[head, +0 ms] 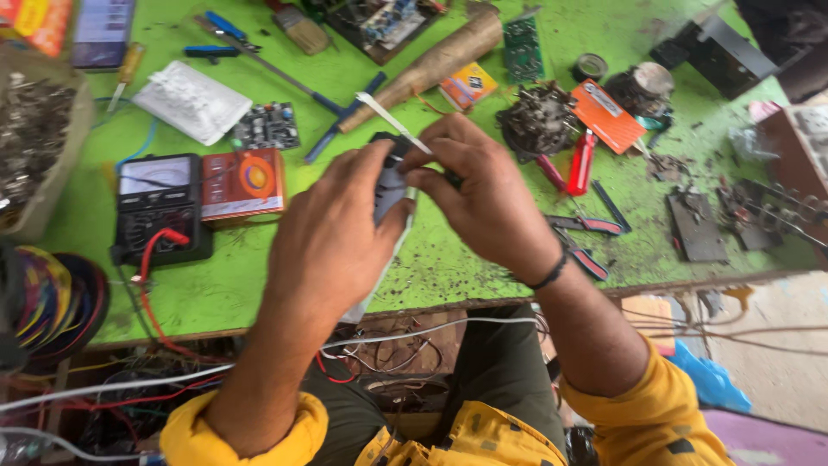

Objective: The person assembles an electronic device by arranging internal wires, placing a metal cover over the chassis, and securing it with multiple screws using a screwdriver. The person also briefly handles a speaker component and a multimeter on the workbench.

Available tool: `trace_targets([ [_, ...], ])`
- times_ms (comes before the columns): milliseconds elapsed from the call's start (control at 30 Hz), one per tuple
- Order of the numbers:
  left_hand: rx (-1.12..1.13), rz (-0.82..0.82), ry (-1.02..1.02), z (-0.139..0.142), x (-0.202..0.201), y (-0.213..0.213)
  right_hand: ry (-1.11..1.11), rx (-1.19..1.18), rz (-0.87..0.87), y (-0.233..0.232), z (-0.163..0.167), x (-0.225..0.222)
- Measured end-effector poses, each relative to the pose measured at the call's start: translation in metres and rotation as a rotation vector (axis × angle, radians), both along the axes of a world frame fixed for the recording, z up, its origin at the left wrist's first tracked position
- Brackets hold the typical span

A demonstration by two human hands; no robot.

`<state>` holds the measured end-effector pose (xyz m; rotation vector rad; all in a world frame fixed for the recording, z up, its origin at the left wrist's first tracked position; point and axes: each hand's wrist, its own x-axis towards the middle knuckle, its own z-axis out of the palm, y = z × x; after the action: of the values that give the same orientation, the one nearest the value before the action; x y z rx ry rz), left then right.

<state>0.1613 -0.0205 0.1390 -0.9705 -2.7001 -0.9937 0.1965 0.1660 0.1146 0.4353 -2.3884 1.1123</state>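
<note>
Yellow sleeves (259, 431) nearest. Left hand (332, 237) clasps small grey device (390, 185), long axis upright; right hand (483, 194) pinches white strip (392, 123) slanting up-left above it.

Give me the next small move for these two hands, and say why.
Probably steady the small dark grey device with the left hand and ease the thin white strip along its top edge with the right hand: the strip's near end sits there, pinched in the fingers.
</note>
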Motion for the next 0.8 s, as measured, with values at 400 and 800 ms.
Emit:
trace_targets([
  [400, -0.067, 0.046, -0.114, 0.003, -0.002, 0.004, -0.251, -0.136, -0.013, 0.018, 0.000, -0.011],
  [800, -0.041, 0.018, -0.080, -0.001, -0.004, 0.003, -0.194, 0.054, 0.122, 0.024, 0.010, -0.018],
])
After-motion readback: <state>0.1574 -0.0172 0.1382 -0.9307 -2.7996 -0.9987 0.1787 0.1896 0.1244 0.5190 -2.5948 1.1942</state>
